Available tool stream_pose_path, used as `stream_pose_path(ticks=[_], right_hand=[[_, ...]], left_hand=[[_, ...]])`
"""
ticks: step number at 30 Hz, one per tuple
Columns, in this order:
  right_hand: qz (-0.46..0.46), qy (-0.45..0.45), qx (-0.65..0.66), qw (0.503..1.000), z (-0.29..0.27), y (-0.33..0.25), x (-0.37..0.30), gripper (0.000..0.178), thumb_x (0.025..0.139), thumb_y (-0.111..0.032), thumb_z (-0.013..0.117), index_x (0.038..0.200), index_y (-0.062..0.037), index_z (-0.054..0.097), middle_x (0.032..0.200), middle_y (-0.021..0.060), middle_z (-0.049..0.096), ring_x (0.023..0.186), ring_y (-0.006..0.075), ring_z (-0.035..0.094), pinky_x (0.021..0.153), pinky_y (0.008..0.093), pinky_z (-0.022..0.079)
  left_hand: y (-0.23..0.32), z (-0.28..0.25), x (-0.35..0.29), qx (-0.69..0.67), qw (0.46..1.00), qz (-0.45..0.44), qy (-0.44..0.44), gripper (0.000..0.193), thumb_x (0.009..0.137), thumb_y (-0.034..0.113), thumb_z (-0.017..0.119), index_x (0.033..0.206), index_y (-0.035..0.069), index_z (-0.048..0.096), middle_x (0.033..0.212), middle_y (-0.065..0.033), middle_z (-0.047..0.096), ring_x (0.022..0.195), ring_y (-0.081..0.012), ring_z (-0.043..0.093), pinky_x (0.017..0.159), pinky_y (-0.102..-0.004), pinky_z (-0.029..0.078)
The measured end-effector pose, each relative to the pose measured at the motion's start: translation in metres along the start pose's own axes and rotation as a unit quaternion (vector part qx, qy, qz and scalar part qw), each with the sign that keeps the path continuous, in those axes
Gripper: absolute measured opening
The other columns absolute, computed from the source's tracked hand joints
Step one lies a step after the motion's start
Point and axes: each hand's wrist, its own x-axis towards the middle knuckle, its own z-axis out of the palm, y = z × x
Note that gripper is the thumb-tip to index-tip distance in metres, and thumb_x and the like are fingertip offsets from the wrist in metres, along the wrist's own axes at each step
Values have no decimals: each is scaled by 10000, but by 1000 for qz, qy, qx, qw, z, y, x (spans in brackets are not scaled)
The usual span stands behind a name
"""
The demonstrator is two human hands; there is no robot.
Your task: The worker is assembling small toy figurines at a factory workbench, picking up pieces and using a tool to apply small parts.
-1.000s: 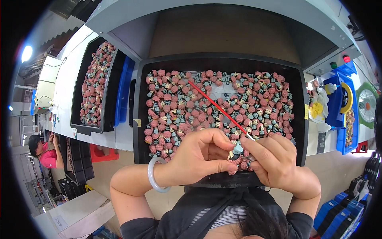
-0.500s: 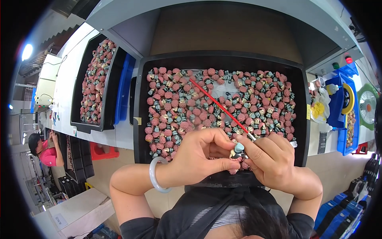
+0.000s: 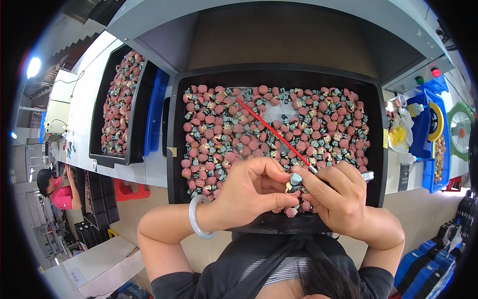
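Note:
A small painted figurine (image 3: 296, 179), with a pale blue-green top, is pinched between the thumb and forefinger of my left hand (image 3: 244, 192). My right hand (image 3: 341, 197) is closed round a thin brush (image 3: 271, 130) with a long red handle and a silver collar, the handle slanting up and left over the tray. The brush's working end is hidden by my fingers, close to the figurine. Both hands meet above the near edge of a black tray (image 3: 175, 119), which holds many small figurines with pink, bumpy parts and blue-green parts.
Another black tray (image 3: 92, 122) of similar figurines stands at left, beside a blue bin (image 3: 157, 112). To the right are a blue basket (image 3: 427, 167), a yellow ring (image 3: 436, 123) and a green fan (image 3: 459, 128). A person in a pink top (image 3: 62, 199) sits far left.
The figurine has tilted and turned slightly in my left fingers, and my right fingers have shifted a little around the brush. Both hands stay in nearly the same place.

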Motion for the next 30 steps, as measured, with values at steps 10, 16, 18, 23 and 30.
stream_pose_path(ticks=[10, 16, 18, 23, 30], right_hand=[[-37, 35, -20, 998, -4, 2, 2, 398, 594, -148, 677, 975, -44, 629, 664, 29, 467, 571, 181, 434, 493, 286, 351], [-1, 12, 38, 999, -13, 4, 4, 309, 681, -81, 633, 979, -16, 583, 683, 55, 511, 572, 208, 476, 503, 303, 380], [60, -5, 92, 994, -8, 4, -2, 171, 731, -50, 589, 893, -11, 551, 684, 83, 544, 561, 244, 526, 493, 325, 403], [57, -71, 87, 992, -6, 2, 1, 108, 745, -69, 589, 806, -13, 521, 666, 100, 548, 538, 268, 540, 476, 337, 417], [54, -101, 93, 989, -7, 3, 0, 120, 750, -81, 591, 804, -5, 515, 644, 105, 538, 526, 272, 534, 458, 340, 413]], left_hand=[[2, 1, 2, -31, 999, 14, -7, 210, 726, -95, 614, 854, -27, 462, 856, -98, 550, 744, -171, 607, 638, -263, 524], [5, -2, 0, -30, 998, -47, -1, 219, 727, -80, 624, 866, -24, 465, 826, -95, 567, 743, -156, 608, 637, -241, 510], [2, -2, 1, -13, 1000, -29, -2, 224, 726, -75, 628, 871, -27, 464, 828, -95, 566, 747, -156, 609, 637, -240, 510], [0, -2, -1, 27, 999, -23, -14, 277, 681, -131, 636, 871, -14, 472, 882, -81, 495, 790, -151, 590, 690, -255, 525], [-2, -3, -1, 46, 999, -13, -14, 277, 679, -134, 636, 869, -18, 472, 891, -85, 499, 820, -158, 586, 754, -276, 515]])
